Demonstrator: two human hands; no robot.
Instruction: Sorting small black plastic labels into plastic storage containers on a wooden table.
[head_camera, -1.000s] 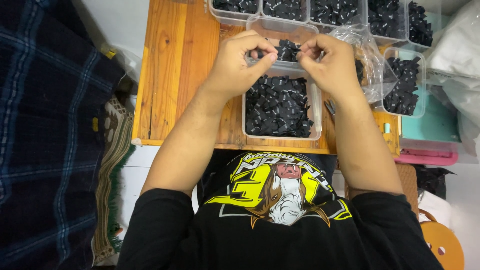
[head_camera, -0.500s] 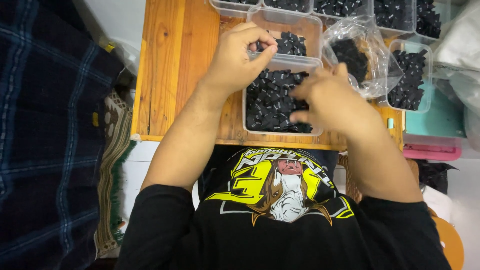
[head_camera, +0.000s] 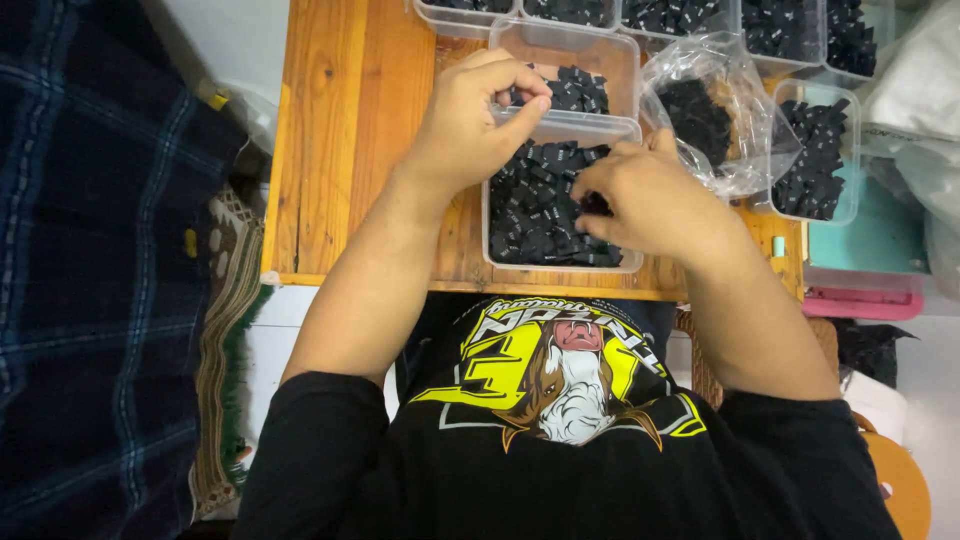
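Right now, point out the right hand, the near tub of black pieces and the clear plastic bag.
right hand (head_camera: 650, 200), head view, back of hand.
near tub (head_camera: 487, 225), head view, left wall.
clear plastic bag (head_camera: 745, 150), head view, crinkled right side.

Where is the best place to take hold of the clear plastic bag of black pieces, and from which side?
Probably at the crumpled, gathered top of the clear plastic bag, coming from above. The black pieces sit as a lump inside, and tubs crowd its sides, so only the loose film on top is free to pinch.
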